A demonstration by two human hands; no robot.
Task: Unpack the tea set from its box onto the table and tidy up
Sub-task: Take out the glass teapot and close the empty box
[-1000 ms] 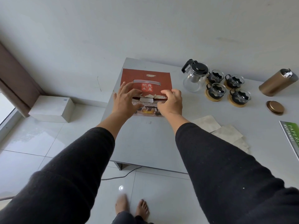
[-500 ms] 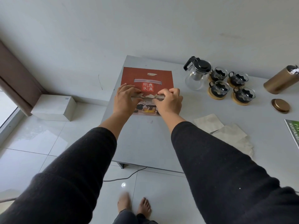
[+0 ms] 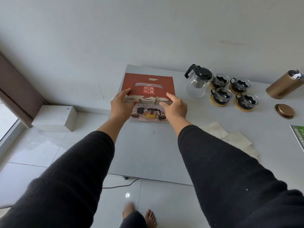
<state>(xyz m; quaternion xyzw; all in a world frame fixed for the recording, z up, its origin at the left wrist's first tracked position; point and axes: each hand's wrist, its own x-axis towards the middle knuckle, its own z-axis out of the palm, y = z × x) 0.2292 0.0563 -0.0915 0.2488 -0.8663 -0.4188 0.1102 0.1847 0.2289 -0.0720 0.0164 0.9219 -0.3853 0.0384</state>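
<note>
The red tea set box (image 3: 148, 83) lies closed at the far left of the grey table (image 3: 148, 148). My left hand (image 3: 120, 106) and my right hand (image 3: 175, 106) rest at its near top edge, one towards each corner. Each thumb lies on the lid, the fingers loosely spread against the front face. To the right of the box stand the glass teapot (image 3: 198, 84) with its black lid and several glass cups (image 3: 221, 96) on wooden coasters.
A gold canister (image 3: 283, 87) lies on its side at the far right, its lid (image 3: 284, 111) beside it. Crumpled paper sheets (image 3: 230, 137) and a green booklet (image 3: 298, 137) lie near the right edge. A white block (image 3: 56, 117) sits on the floor to the left.
Both hands have slid apart from the middle of the box's front flap towards its corners. The box's printed front face now shows between them.
</note>
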